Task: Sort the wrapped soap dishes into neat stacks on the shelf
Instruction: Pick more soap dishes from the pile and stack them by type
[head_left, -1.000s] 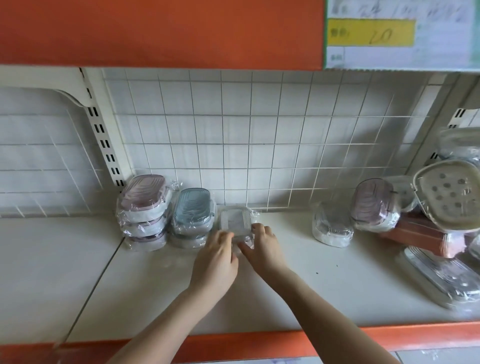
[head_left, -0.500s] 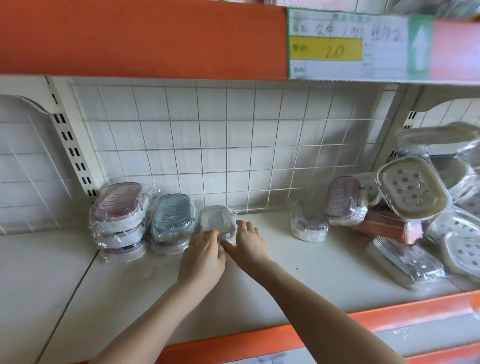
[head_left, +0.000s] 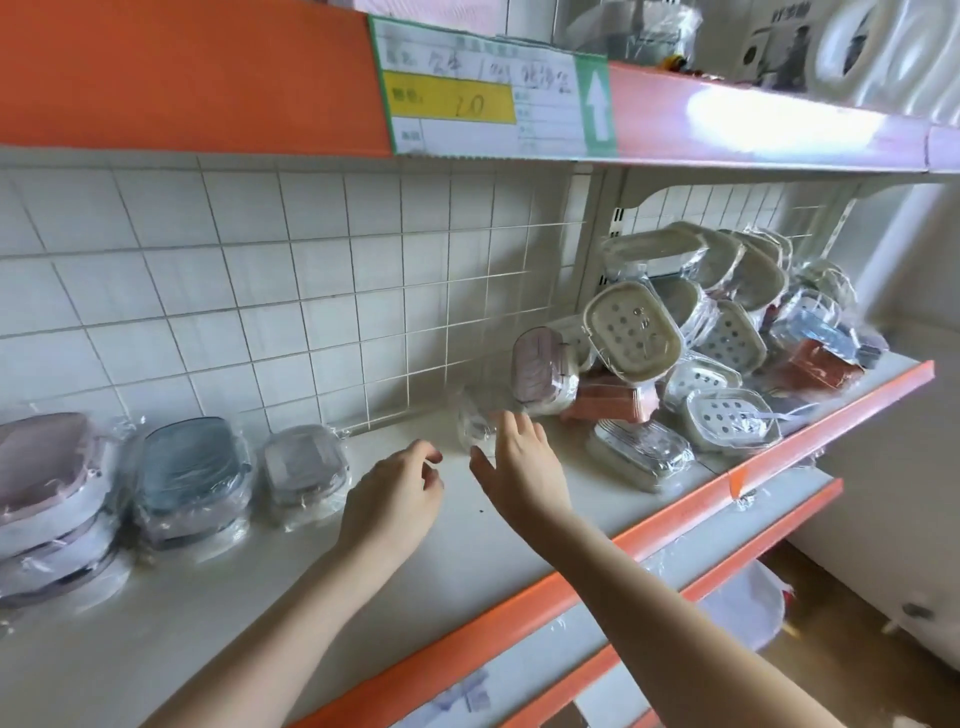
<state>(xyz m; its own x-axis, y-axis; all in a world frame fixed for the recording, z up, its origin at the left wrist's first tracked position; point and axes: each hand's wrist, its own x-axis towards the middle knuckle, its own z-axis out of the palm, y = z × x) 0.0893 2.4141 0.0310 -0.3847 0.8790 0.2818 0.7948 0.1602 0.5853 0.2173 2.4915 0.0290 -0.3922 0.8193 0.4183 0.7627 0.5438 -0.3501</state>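
Because the tumbled heap of film-wrapped cream, white and coral plastic soap dishes (head_left: 691, 364) leans over the white shelf (head_left: 467, 561), we judge a careless pull could spill it. Left stand the pink stack (head_left: 47, 499), blue stack (head_left: 192, 478) and single grey dish (head_left: 304, 467). Our right hand (head_left: 524, 467), fingers spread, and left hand (head_left: 395, 499), loosely curled, hold nothing. The clear dish (head_left: 475, 423) is blurred.

Glossy plastic-wrapped soap dishes (head_left: 631, 338), matt shelf (head_left: 467, 561)
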